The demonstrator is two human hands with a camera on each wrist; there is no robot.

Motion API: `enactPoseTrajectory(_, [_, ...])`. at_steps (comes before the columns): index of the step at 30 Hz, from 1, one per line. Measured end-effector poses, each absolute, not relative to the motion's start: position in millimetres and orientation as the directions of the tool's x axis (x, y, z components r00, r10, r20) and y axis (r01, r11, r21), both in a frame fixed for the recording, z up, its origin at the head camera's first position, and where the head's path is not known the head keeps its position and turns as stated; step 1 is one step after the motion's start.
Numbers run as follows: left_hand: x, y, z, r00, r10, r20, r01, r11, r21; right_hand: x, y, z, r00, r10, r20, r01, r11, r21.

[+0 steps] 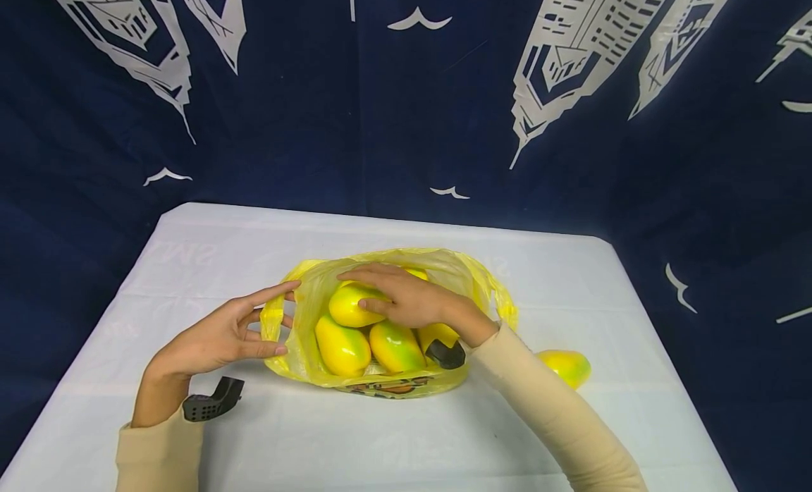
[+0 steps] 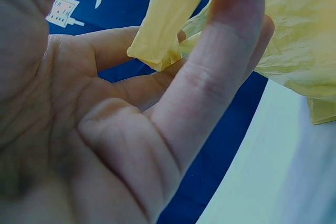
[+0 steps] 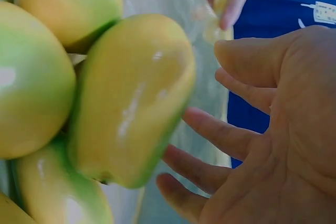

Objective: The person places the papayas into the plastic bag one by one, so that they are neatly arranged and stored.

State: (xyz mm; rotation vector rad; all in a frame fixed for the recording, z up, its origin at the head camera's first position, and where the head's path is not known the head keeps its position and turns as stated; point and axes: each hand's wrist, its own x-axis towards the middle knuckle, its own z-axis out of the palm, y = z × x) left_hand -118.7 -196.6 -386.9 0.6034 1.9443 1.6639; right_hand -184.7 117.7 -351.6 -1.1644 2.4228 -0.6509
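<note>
A yellow plastic bag stands on the table with its mouth spread wide and several yellow-green mangoes inside. My left hand is at the bag's left handle, its long fingers passing behind the strap and showing through the loop, with the thumb along the bag's edge. In the left wrist view the strap crosses loosely extended fingers. Inside the mouth, my right hand lies over the upper mango. Its fingers are spread, with fingertips right at the side of a mango in the right wrist view.
One more mango lies on the white-covered table to the right of the bag, partly behind the right sleeve. A dark blue curtain with white building prints hangs behind the table. Black devices sit at both wrists.
</note>
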Motion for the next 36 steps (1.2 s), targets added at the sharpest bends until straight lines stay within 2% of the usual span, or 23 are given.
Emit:
enactPoseTrajectory(12, [-118,-197,-385,-0.784,0.611,-0.109,0.01,0.188,0.982,-180,139,-329,-0.608,-0.794,-0.004,-0.641,0.494,-0.587])
enactPoseTrajectory(22, [-118,-197,-384,-0.784,0.61,-0.111,0.007,0.188,0.982,-175,173,-312,-0.675,-0.73,0.107,-0.617,0.48,-0.623])
enactPoseTrajectory(29, [-118,-197,-386,-0.786,0.609,-0.103,0.019,0.191,0.981,-170,210,-306,-0.751,-0.65,0.119,-0.547,0.51,-0.664])
enactPoseTrajectory(36, [-119,-198,-387,-0.783,0.614,-0.101,0.015,0.182,0.983,-162,249,-307,-0.799,-0.581,0.153,-0.513,0.529,-0.676])
